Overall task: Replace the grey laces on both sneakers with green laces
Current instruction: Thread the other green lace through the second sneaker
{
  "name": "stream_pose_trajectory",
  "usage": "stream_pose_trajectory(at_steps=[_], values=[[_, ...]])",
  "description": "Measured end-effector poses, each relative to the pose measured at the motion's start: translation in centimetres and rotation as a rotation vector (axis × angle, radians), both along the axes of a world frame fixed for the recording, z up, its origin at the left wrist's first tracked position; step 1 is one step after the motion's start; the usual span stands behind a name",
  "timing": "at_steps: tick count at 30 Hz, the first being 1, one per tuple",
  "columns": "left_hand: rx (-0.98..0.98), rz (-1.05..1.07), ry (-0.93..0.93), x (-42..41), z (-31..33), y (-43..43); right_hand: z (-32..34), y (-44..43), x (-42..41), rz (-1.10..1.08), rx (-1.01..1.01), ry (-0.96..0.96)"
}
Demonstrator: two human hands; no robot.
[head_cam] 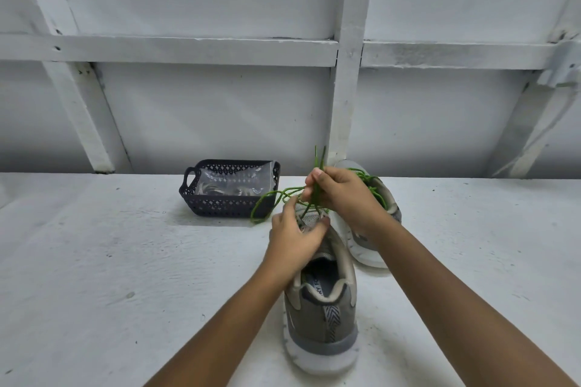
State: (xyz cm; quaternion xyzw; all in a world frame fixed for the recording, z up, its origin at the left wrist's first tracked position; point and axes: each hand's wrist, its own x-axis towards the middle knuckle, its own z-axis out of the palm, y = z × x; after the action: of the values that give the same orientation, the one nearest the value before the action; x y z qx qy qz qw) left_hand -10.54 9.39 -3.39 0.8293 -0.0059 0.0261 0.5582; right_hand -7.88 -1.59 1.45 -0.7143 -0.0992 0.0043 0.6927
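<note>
Pinching both tips of the green lace [315, 158], the right hand [344, 195] lifts them above the near sneaker [323, 317].

Thumb and fingers press together on the two strands so they draw up evenly through the eyelets, while the left hand [294, 237] curls over the tongue and front of that shoe, thumb on the mesh, probably to pin it to the white table [125, 261] against the pull. Slack lace loops out to the left, toward the dark basket [229, 207]. Just behind the right wrist, the far sneaker [377, 242] already wears green lacing (so this looks like the second shoe). A clear bag [232, 181] lies in the basket; its pale contents may be the grey laces.
</note>
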Motion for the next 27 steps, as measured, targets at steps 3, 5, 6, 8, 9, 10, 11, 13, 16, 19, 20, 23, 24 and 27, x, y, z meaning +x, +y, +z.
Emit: stream_pose_trajectory(at_steps=[3,5,6,8,9,10,11,13,16,19,20,23,24,27], values=[[0.076,-0.001,0.081,0.0,-0.5,-0.2,0.7,0.0,0.2,-0.011,0.113,0.053],[0.087,-0.013,0.097,0.2,-0.6,-0.2,1.6,0.0,0.2,0.017,0.195,0.062],[0.087,-0.026,0.099,0.2,-0.6,-0.3,2.3,0.0,0.1,0.039,0.236,0.062],[0.064,-0.035,0.11,0.2,-0.5,-0.2,3.8,0.1,-0.1,0.086,0.313,0.061],[0.052,-0.031,0.114,0.3,-0.5,-0.2,4.5,0.1,-0.3,0.108,0.349,0.058],[0.051,-0.028,0.118,0.3,-0.5,-0.1,5.2,0.1,-0.4,0.128,0.386,0.058],[0.058,-0.026,0.123,0.3,-0.6,0.0,5.7,0.2,-0.5,0.144,0.427,0.066],[0.068,-0.024,0.115,0.4,-0.7,0.0,6.3,0.1,-0.8,0.166,0.518,0.099],[0.063,-0.004,0.039,0.6,-0.4,-0.2,6.1,0.2,-1.2,0.192,0.576,0.151],[0.069,0.027,-0.164,0.8,0.5,0.2,5.5,0.1,-1.5,0.215,0.533,0.134],[0.029,0.006,-0.223,0.9,0.9,0.5,5.4,-0.1,-1.6,0.225,0.495,0.104],[-0.076,-0.135,-0.256,1.1,2.2,1.5,5.5,-0.9,-2.1,0.268,0.257,-0.049],[-0.061,-0.156,-0.255,1.1,2.5,1.7,5.5,-1.1,-2.2,0.277,0.125,-0.118],[-0.058,-0.157,-0.247,1.4,2.4,2.4,5.6,-1.6,-2.6,0.281,-0.216,-0.286]])
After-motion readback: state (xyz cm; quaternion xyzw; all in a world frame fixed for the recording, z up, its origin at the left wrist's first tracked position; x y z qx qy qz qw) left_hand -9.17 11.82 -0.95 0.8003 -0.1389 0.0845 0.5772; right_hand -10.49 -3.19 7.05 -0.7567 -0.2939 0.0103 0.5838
